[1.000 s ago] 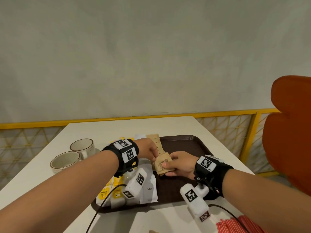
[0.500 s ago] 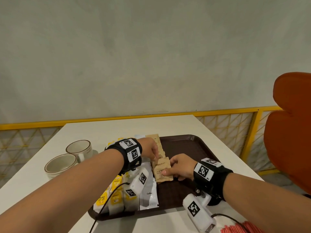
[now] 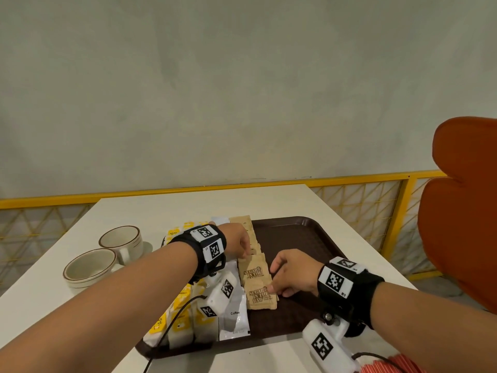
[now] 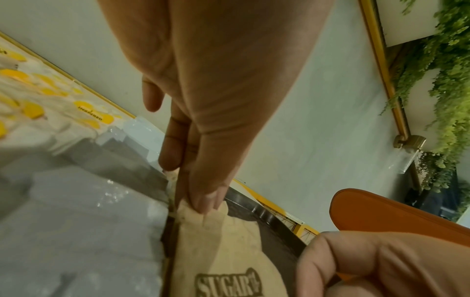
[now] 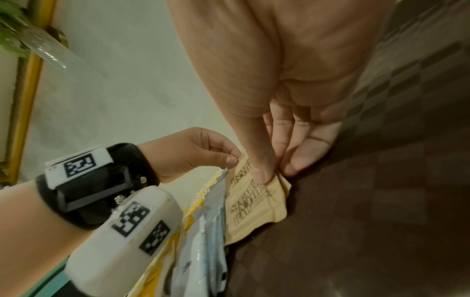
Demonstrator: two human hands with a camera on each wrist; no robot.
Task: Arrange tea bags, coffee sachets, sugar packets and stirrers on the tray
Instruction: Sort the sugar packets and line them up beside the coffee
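Sugar packets [image 3: 262,298] run lengthwise up the tray [image 3: 309,238].
Your right hand [image 3: 291,273] pinches the nearest packet's right edge; your left hand [image 3: 238,243] pinches the next packet's far corner.

left hand [image 4: 216,90] pinching sugar packet [image 4: 218,251]

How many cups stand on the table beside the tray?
2: the near cup and the far cup sit together on the table, left of the tray.
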